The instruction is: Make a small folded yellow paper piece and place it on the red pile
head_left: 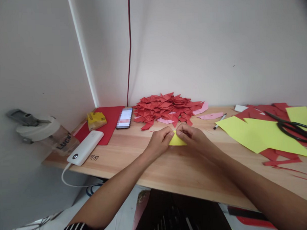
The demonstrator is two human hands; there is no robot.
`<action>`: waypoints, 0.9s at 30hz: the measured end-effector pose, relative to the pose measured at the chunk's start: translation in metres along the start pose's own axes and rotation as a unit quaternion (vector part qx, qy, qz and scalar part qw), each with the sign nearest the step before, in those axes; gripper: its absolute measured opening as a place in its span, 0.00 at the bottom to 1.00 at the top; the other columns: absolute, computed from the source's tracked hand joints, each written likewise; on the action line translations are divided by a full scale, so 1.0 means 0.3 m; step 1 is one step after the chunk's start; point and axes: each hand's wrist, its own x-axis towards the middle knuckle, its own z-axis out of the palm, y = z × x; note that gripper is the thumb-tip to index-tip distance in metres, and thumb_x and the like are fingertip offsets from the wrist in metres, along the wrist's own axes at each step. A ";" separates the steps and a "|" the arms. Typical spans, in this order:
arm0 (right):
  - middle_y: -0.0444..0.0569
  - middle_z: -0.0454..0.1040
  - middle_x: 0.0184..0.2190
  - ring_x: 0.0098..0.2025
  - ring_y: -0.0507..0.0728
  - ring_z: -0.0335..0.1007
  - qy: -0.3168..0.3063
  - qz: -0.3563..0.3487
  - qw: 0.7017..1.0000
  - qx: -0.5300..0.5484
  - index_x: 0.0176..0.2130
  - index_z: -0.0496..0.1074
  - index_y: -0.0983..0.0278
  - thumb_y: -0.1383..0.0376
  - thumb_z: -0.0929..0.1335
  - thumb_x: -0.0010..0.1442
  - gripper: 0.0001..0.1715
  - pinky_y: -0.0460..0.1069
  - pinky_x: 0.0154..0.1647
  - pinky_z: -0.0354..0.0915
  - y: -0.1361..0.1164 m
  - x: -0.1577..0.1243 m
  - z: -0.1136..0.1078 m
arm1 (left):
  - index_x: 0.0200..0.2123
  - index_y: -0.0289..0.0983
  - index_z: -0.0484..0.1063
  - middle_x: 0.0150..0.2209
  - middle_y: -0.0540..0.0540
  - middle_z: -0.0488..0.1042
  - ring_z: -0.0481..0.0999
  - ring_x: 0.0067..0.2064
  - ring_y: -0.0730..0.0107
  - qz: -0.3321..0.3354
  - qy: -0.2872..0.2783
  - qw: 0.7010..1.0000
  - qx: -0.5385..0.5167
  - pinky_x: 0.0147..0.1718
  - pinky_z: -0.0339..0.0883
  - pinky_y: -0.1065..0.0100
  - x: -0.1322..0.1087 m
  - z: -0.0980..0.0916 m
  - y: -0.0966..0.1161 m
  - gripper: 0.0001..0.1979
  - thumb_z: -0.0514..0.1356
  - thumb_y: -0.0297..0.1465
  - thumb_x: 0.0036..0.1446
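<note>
A small piece of yellow paper (177, 141) is held over the middle of the wooden table, its lower edge straight. My left hand (161, 137) pinches its left side between thumb and fingers. On the other side my right hand (191, 135) is closed on the paper's right part, fingertips close to those of my left. Parts of the paper are hidden behind both hands. Just beyond them lies a heap of folded red paper pieces (165, 107), with pink paper scraps (211, 116) at its right.
To the right, large yellow sheets (261, 132), red scraps (282, 155) and black-handled scissors (293, 127) lie near a pen (220, 121). At left are a phone (124, 118), a white power bank (86, 147), a yellow packet (96, 121), a red sheet (110, 127) and a lidded bottle (60, 139).
</note>
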 end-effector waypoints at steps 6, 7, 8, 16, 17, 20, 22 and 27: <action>0.41 0.60 0.24 0.28 0.52 0.55 0.045 -0.007 0.999 -0.011 0.29 0.62 0.61 0.57 0.61 0.65 0.15 0.48 0.30 0.52 0.012 0.000 -0.008 | 0.24 0.36 0.59 0.22 0.54 0.58 0.59 0.27 0.74 -0.006 -0.027 1.000 -0.003 0.29 0.51 0.71 0.000 0.009 0.005 0.16 0.50 0.37 0.63; 0.41 0.60 0.24 0.28 0.52 0.55 0.063 -0.006 0.998 -0.010 0.29 0.62 0.61 0.57 0.61 0.64 0.15 0.48 0.29 0.52 0.019 0.003 -0.016 | 0.24 0.36 0.60 0.21 0.54 0.59 0.60 0.27 0.74 -0.011 -0.027 1.000 -0.005 0.29 0.52 0.72 0.002 0.009 0.006 0.16 0.50 0.37 0.63; 0.41 0.60 0.24 0.27 0.52 0.55 0.081 -0.002 0.997 -0.009 0.29 0.63 0.62 0.57 0.61 0.64 0.14 0.48 0.29 0.52 0.026 0.007 -0.024 | 0.24 0.36 0.60 0.21 0.54 0.60 0.61 0.27 0.74 -0.014 -0.026 1.000 -0.006 0.29 0.52 0.72 0.003 0.008 0.007 0.16 0.50 0.37 0.63; 0.40 0.59 0.22 0.26 0.52 0.55 0.112 0.028 0.993 -0.027 0.29 0.64 0.62 0.56 0.62 0.63 0.15 0.47 0.28 0.50 0.047 0.018 -0.046 | 0.21 0.36 0.61 0.20 0.54 0.60 0.60 0.26 0.75 -0.020 0.005 1.000 0.023 0.29 0.51 0.71 0.005 0.000 0.004 0.16 0.52 0.35 0.61; 0.40 0.59 0.22 0.25 0.52 0.55 0.116 0.031 0.992 -0.032 0.29 0.64 0.62 0.55 0.62 0.63 0.15 0.47 0.27 0.50 0.047 0.018 -0.045 | 0.21 0.36 0.61 0.20 0.54 0.60 0.60 0.26 0.75 -0.021 0.008 0.999 0.027 0.28 0.50 0.71 0.004 0.001 0.002 0.16 0.52 0.35 0.61; 0.40 0.58 0.21 0.25 0.52 0.54 0.120 0.040 0.991 -0.041 0.28 0.63 0.62 0.55 0.62 0.63 0.17 0.47 0.27 0.50 0.045 0.016 -0.042 | 0.20 0.36 0.61 0.20 0.54 0.60 0.60 0.26 0.76 -0.022 0.011 0.999 0.032 0.29 0.50 0.71 0.003 0.002 0.002 0.17 0.53 0.36 0.60; 0.40 0.58 0.21 0.25 0.52 0.54 0.122 0.044 0.991 -0.046 0.27 0.62 0.61 0.55 0.62 0.63 0.17 0.47 0.27 0.50 0.045 0.015 -0.042 | 0.20 0.35 0.60 0.19 0.55 0.60 0.59 0.25 0.76 -0.022 0.012 0.999 0.034 0.29 0.50 0.71 0.004 0.002 0.003 0.18 0.53 0.36 0.61; 0.40 0.57 0.20 0.25 0.52 0.54 0.130 0.041 0.990 -0.042 0.26 0.60 0.61 0.55 0.62 0.63 0.18 0.47 0.27 0.50 0.045 0.018 -0.040 | 0.18 0.35 0.60 0.18 0.54 0.59 0.60 0.24 0.77 -0.038 0.015 0.999 0.025 0.28 0.52 0.72 0.002 0.001 0.003 0.20 0.53 0.37 0.61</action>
